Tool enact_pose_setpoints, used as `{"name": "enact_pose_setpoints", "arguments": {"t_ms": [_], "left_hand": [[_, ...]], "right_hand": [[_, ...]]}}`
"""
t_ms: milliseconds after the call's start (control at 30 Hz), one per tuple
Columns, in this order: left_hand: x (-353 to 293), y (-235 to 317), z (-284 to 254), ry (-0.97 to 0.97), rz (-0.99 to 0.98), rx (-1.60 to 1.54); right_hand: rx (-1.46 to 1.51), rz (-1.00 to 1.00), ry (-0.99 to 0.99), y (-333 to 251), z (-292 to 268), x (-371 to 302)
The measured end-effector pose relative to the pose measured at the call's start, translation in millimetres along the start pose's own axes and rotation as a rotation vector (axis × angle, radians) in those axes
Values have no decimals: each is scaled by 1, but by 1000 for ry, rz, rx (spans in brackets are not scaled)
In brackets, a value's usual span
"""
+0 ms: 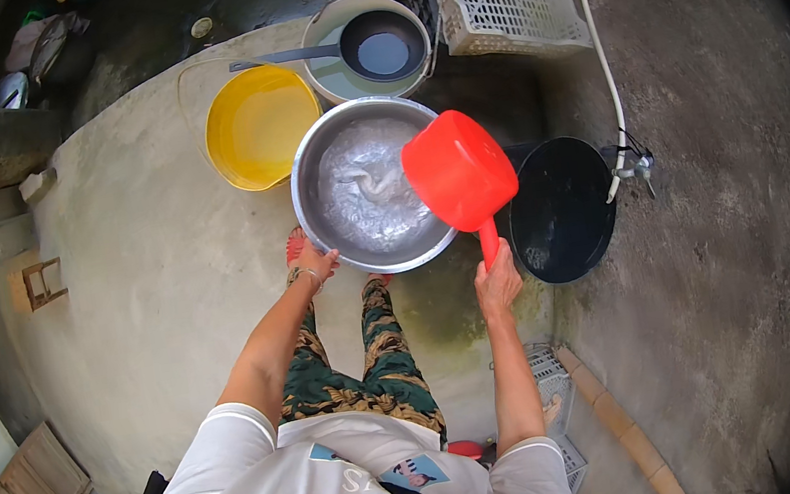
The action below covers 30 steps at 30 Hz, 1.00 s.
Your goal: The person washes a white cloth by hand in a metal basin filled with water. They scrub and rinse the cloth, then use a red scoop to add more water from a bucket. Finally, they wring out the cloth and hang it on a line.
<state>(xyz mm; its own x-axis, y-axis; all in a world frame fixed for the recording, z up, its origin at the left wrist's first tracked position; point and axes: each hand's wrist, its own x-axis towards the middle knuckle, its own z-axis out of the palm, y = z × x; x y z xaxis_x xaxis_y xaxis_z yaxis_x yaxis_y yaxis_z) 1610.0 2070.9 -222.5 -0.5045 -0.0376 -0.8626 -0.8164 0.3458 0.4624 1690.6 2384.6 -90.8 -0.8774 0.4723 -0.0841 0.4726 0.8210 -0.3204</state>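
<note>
My right hand [498, 280] is wrapped round the handle of a red plastic water dipper [458, 172], which is tipped over the right side of a metal basin [316, 220]. Churned water [361, 186] swirls inside the basin. At the basin's lower left rim, the fingers of my left hand [320, 264] are closed on the edge. The dipper covers part of the basin's right rim, and its inside is turned away from view.
Beyond the basin are a yellow bucket [224, 162] and a pale bucket [318, 74] of water with a frying pan [382, 46] across it. A dark water-filled tub [562, 213] is at right, near a tap [643, 164]. A plastic crate [512, 3] stands at the back.
</note>
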Motion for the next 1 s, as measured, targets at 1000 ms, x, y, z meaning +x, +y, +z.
{"name": "enact_pose_setpoints", "arguments": {"t_ms": [1000], "left_hand": [[-3, -22, -22, 24, 236, 82]], "right_hand": [[1717, 854, 3, 96, -8, -20]]}}
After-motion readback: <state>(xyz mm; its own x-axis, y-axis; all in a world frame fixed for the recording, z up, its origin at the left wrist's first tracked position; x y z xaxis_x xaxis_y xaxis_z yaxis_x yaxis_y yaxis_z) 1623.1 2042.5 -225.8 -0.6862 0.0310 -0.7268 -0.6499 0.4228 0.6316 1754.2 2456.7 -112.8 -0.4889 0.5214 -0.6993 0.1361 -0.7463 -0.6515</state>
